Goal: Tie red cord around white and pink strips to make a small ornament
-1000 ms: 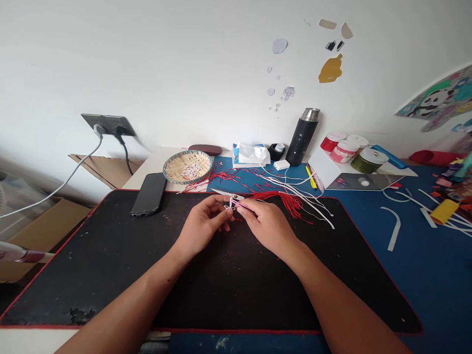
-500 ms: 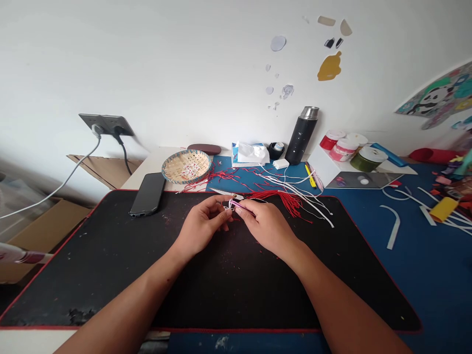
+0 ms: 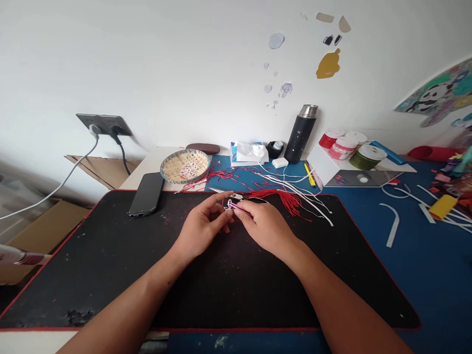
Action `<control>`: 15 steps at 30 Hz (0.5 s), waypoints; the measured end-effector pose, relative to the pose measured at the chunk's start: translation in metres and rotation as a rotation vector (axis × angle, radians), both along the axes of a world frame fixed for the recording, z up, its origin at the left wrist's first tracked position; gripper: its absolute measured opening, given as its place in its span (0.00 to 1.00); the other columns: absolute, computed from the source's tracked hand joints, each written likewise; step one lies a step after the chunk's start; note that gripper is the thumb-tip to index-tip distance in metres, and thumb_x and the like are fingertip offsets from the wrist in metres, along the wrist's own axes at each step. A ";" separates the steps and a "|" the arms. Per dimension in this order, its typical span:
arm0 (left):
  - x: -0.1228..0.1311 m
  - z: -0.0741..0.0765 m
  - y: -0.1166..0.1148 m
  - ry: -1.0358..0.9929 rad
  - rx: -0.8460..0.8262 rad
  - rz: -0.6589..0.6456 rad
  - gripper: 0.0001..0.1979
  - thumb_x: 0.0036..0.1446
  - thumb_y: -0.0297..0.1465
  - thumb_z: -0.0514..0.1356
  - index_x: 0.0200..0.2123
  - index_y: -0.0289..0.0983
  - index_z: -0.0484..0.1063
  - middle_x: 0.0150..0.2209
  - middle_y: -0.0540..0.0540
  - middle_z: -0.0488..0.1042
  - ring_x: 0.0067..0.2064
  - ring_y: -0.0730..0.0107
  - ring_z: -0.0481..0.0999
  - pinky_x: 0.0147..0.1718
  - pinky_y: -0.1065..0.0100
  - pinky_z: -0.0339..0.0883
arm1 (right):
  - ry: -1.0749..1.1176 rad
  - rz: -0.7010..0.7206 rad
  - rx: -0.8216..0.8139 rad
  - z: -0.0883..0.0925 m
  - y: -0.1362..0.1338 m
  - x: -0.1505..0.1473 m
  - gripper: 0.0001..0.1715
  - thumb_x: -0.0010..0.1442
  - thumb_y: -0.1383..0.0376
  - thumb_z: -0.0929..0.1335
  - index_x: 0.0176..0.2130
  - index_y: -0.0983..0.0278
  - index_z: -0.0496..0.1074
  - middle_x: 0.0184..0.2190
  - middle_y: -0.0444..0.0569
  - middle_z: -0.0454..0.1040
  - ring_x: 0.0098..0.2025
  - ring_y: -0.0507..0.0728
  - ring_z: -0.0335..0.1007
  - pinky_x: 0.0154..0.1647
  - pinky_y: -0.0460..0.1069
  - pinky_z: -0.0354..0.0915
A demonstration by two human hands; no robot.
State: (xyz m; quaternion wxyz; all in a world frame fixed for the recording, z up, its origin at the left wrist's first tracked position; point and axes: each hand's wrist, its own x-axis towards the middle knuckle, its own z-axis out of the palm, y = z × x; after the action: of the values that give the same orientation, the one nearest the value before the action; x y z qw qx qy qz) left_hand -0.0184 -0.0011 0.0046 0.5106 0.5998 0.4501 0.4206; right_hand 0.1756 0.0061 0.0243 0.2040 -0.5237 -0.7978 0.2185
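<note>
Over the black mat, my left hand [image 3: 201, 221] pinches a small looped piece of white cord [image 3: 229, 205] between thumb and fingers, its index finger stretched above. Close against it, my right hand [image 3: 267, 221] grips a thin purple tool [image 3: 244, 210], whose tip meets the white loops. Its exact kind is too small to make out. Just behind the fingertips lies a pointed metal blade [image 3: 217, 190], partly hidden by my left hand. Red cords [image 3: 285, 199] are bunched beyond my right hand, with longer white cords [image 3: 295, 187] behind and beside them.
A woven basket [image 3: 173, 172] with small scraps and a phone [image 3: 146, 194] are at the left. Along the back stand a tissue box [image 3: 249, 162], a black flask [image 3: 300, 135] and lidded jars [image 3: 342, 148]. A yellow cutter [image 3: 309, 174] lies nearby.
The purple tool has turned slightly and its tip sits lower at the white loops. My left index finger is straighter. The camera view has shifted a little.
</note>
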 end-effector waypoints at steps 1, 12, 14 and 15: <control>0.000 0.000 0.000 0.006 0.005 -0.007 0.24 0.64 0.39 0.65 0.60 0.37 0.73 0.32 0.49 0.79 0.28 0.69 0.77 0.29 0.67 0.70 | -0.003 0.003 0.000 0.000 0.000 0.000 0.15 0.75 0.60 0.64 0.38 0.60 0.77 0.28 0.45 0.77 0.28 0.54 0.67 0.30 0.49 0.48; 0.000 0.001 0.001 0.006 -0.026 -0.001 0.23 0.63 0.42 0.66 0.57 0.36 0.73 0.32 0.48 0.79 0.28 0.68 0.77 0.28 0.67 0.70 | -0.018 0.007 0.006 0.002 -0.001 0.001 0.15 0.75 0.60 0.64 0.39 0.60 0.77 0.29 0.46 0.79 0.30 0.55 0.70 0.31 0.49 0.50; 0.000 0.001 0.001 0.007 -0.034 0.000 0.23 0.63 0.43 0.66 0.56 0.36 0.73 0.32 0.49 0.79 0.28 0.68 0.78 0.28 0.67 0.70 | -0.028 0.002 0.000 0.002 -0.001 0.001 0.15 0.75 0.60 0.64 0.39 0.60 0.77 0.29 0.47 0.79 0.30 0.55 0.70 0.31 0.49 0.50; 0.000 0.001 0.001 0.006 -0.036 -0.002 0.23 0.62 0.43 0.67 0.56 0.36 0.73 0.31 0.49 0.79 0.28 0.68 0.78 0.28 0.67 0.70 | -0.033 -0.002 -0.003 0.003 -0.001 0.001 0.15 0.76 0.60 0.64 0.40 0.60 0.78 0.30 0.47 0.79 0.30 0.56 0.70 0.31 0.49 0.50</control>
State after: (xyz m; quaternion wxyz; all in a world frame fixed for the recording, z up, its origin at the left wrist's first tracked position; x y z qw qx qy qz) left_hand -0.0183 0.0002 0.0058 0.5202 0.5923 0.4586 0.4102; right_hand 0.1763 0.0051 0.0269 0.1901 -0.5281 -0.8002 0.2110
